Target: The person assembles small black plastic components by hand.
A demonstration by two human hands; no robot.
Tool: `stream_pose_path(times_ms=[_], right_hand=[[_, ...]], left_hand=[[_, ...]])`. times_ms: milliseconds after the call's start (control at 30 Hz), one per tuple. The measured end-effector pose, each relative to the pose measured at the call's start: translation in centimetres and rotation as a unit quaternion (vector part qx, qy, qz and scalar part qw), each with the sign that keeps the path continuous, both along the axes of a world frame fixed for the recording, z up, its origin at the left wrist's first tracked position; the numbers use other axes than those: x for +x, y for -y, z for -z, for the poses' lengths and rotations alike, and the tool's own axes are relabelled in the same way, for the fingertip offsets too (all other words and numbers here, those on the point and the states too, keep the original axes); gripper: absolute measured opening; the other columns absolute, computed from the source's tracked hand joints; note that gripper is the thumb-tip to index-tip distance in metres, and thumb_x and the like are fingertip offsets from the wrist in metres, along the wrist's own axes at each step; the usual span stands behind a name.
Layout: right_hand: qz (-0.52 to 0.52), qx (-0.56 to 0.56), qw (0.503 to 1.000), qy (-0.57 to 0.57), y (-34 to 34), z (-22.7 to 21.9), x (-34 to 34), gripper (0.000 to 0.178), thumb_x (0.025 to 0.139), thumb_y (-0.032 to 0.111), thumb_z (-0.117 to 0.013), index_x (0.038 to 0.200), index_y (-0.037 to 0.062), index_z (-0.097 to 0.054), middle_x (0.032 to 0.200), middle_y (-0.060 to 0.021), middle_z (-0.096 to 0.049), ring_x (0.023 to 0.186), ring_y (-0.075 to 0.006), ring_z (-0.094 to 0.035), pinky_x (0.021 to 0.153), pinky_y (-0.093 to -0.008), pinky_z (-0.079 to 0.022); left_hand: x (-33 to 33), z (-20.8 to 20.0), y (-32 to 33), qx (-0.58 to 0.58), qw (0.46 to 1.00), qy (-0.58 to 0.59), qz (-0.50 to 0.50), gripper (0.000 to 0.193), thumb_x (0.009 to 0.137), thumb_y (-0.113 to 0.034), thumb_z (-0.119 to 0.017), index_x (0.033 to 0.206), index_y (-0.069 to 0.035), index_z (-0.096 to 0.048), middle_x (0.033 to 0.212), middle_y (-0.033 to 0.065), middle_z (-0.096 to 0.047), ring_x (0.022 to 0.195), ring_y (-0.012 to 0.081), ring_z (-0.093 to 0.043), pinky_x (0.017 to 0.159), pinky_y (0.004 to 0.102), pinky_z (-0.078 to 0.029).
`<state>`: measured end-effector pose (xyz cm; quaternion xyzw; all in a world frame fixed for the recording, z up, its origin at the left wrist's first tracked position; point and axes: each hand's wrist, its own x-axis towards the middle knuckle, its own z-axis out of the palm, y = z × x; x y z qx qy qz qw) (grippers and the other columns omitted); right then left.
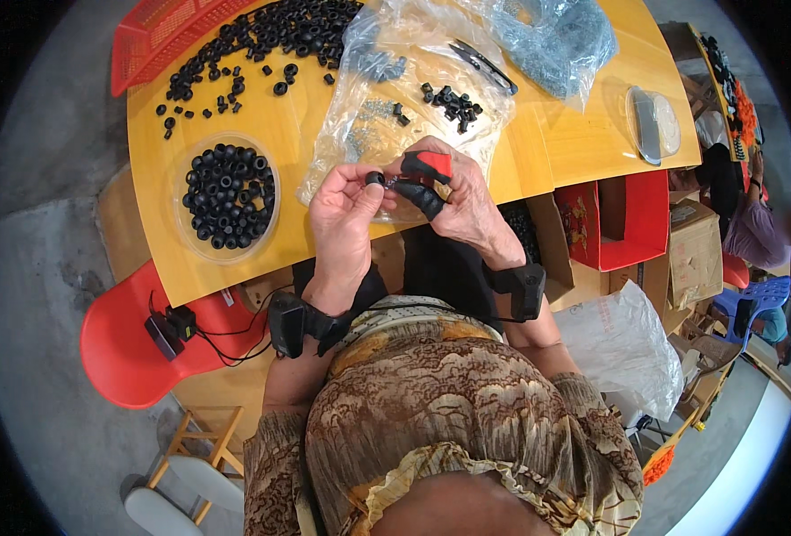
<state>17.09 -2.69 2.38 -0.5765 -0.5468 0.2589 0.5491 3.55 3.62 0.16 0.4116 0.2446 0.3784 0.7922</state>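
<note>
My left hand (344, 219) pinches a small round black plastic cap (375, 179) between thumb and fingertips, just past the table's near edge. My right hand (467, 201) is close beside it, black and red coverings on its thumb and forefinger. Those two fingertips are closed at the cap's side, where a tiny shiny piece (391, 182) shows; its kind is too small to make out. Beyond both hands lies a clear plastic sheet (328, 147), with small metal pieces (376, 109) and a cluster of small black parts (452, 105) on it.
A round clear tub (274, 204) full of black caps stands at the left. Loose black parts (279, 31) spread across the back beside a red basket (177, 36). Black tweezers (483, 67) and a bag of metal pieces (552, 45) lie farther right. Another person (757, 228) sits at far right.
</note>
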Motion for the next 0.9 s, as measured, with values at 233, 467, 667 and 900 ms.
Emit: stream_pose_path(times_ms=[233, 467, 667, 900], right_hand=[[0.010, -0.004, 1.000, 0.026, 0.0, 0.6, 0.1, 0.017, 0.069, -0.001, -0.064, 0.086, 0.0025, -0.063, 0.079, -0.0078, -0.054, 0.071, -0.0199, -0.058, 0.063, -0.0270, -0.046], [0.039, 0.020, 0.999, 0.019, -0.1, 0.8, -0.1, 0.017, 0.067, 0.000, -0.066, 0.083, 0.0030, -0.062, 0.077, -0.0082, -0.055, 0.068, -0.0209, -0.058, 0.059, -0.0274, -0.046], [0.062, 0.066, 0.990, 0.108, 0.1, 0.8, 0.1, 0.014, 0.064, -0.001, -0.065, 0.078, 0.0024, -0.061, 0.077, -0.0091, -0.056, 0.068, -0.0234, -0.059, 0.058, -0.0286, -0.047], [0.072, 0.066, 0.994, 0.044, 0.4, 1.2, -0.3, 0.015, 0.065, 0.000, -0.064, 0.079, 0.0032, -0.059, 0.077, -0.0096, -0.056, 0.067, -0.0243, -0.059, 0.058, -0.0292, -0.047]], left_hand=[[0.3, 0.1, -0.1, -0.006, 1.000, -0.012, -0.013, 0.012, 0.084, -0.001, -0.053, 0.095, 0.002, -0.051, 0.089, 0.0111, -0.060, 0.070, 0.0136, -0.057, 0.067, 0.0236, -0.047], [0.7, 0.0, -0.4, 0.002, 1.000, -0.013, -0.005, 0.012, 0.084, -0.001, -0.054, 0.095, 0.002, -0.051, 0.088, 0.0101, -0.060, 0.069, 0.0132, -0.057, 0.066, 0.0238, -0.047], [0.7, -0.3, -0.6, 0.058, 0.997, -0.054, 0.004, 0.013, 0.083, -0.003, -0.056, 0.094, 0.001, -0.052, 0.080, 0.0060, -0.058, 0.064, 0.0105, -0.056, 0.060, 0.0215, -0.046], [0.8, -1.3, -0.6, 0.047, 0.996, -0.080, 0.009, 0.012, 0.082, -0.004, -0.056, 0.093, -0.001, -0.052, 0.072, 0.0025, -0.056, 0.060, 0.0079, -0.052, 0.054, 0.0187, -0.042]])
